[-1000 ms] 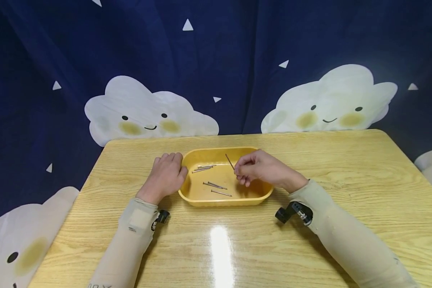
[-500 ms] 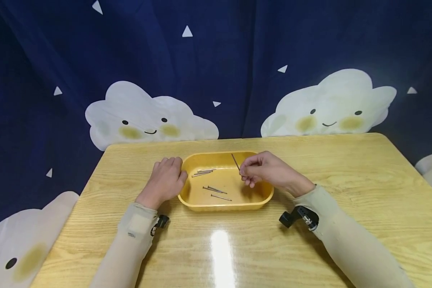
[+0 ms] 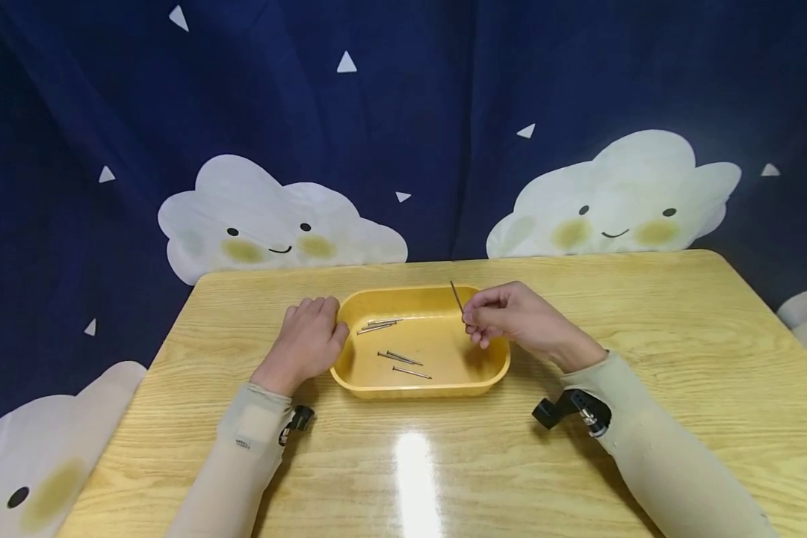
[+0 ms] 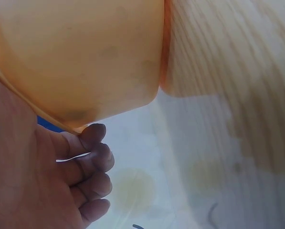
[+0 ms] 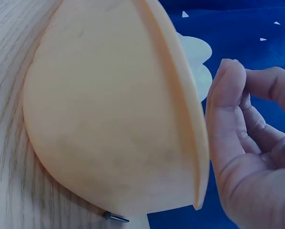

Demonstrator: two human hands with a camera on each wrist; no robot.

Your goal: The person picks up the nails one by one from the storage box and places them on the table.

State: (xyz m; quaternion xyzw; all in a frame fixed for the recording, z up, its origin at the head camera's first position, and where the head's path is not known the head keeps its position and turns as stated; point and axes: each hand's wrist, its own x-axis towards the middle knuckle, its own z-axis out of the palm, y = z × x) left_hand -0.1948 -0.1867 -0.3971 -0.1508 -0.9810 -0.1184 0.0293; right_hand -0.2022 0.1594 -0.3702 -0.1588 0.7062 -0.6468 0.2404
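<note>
Dark-blue curtain (image 3: 437, 90) printed with smiling clouds fills the top of the frame, behind a wooden table (image 3: 511, 478). At the centre sits a yellow tray (image 3: 417, 391). On its left side the left hand (image 3: 301, 347) has curled fingers gripping the rim. Over its right end the right hand (image 3: 521, 321) pinches one nail (image 3: 458, 298), tip of thumb against fingers, tilted up and clear of the tray floor. So one nail is lifted, and the others lie loose: a small bunch (image 3: 376, 328) at the tray's upper left, a close pair (image 3: 404, 358) at its lower middle and a single nail (image 3: 412, 372) just below. By my judgement, most handling is left. At the bottom of the right wrist view a dark metal piece (image 5: 116, 217) shows beside the tray; I cannot tell what it is.
</note>
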